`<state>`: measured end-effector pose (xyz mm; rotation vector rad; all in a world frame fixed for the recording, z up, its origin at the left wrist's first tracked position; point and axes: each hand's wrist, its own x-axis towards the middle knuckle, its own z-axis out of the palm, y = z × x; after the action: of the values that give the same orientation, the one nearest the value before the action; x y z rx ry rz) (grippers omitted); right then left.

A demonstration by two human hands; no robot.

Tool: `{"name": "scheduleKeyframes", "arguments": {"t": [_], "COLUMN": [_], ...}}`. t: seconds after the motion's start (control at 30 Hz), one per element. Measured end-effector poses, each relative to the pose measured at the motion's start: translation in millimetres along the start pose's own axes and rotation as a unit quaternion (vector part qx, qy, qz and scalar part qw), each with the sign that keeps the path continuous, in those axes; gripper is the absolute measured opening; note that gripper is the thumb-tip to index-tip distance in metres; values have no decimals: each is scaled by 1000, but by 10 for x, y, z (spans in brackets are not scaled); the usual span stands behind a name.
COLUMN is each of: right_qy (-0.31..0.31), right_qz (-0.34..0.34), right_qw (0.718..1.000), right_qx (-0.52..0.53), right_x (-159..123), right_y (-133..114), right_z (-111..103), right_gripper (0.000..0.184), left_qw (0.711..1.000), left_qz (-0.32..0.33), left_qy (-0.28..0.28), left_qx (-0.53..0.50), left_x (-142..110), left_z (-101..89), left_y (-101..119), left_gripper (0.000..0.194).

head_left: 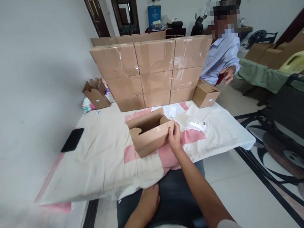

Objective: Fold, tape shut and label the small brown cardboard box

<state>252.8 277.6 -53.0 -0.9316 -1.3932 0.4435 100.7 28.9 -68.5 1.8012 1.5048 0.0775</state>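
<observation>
A small open cardboard box [149, 133] stands on the cloth-covered table [98, 159] in front of me, its flaps up. My right hand [174, 137] grips the box's near right corner. Down at the table's front edge, my left hand [149, 199] rests on my lap, partly tucked under the cloth; I cannot see anything in it.
A wall of taped cardboard cartons [152, 70] stands at the table's far end. Small boxes sit at its left [95, 93] and right [205, 94]. A black phone [72, 139] lies left. Paper slips [197, 125] lie right. A seated person [222, 57] is beyond.
</observation>
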Motion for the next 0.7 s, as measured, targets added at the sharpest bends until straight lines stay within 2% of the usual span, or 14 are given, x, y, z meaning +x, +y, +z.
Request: {"name": "scheduleKeyframes", "arguments": {"t": [0.07, 0.13, 0.23, 0.3, 0.4, 0.47, 0.6, 0.7], "right_qy": [6, 12, 23, 29, 30, 17, -9, 5], "right_qz": [2, 5, 29, 57, 93, 119, 157, 164], "right_qw": [1000, 1000, 999, 998, 995, 993, 985, 983], "right_qx": [-3, -5, -1, 6, 8, 19, 65, 80], "right_x": [-31, -87, -184, -217, -189, -140, -73, -77], "right_y": [-50, -131, -291, -388, -466, -473, -454, -440], "right_z": [-2, 2, 11, 10, -4, -12, 10, 46], "right_gripper": [41, 43, 43, 42, 42, 45, 50, 51], "left_qw": [999, 990, 970, 971, 979, 972, 916, 889], "left_qz": [14, 36, 40, 48, 68, 90, 98, 106], "left_qy": [-25, -37, -20, 13, 128, 208, 376, 422], "left_qx": [-44, -135, -240, -236, -140, -63, 97, 141], "left_x": [-294, -543, -726, -710, -524, -316, 212, 580], "left_z": [-20, -175, -683, -1114, -1687, -1968, -2354, -2530], "left_y": [-75, -125, -114, -48, 75, 133, 205, 285], "left_gripper": [17, 16, 28, 31, 31, 26, 18, 19]}}
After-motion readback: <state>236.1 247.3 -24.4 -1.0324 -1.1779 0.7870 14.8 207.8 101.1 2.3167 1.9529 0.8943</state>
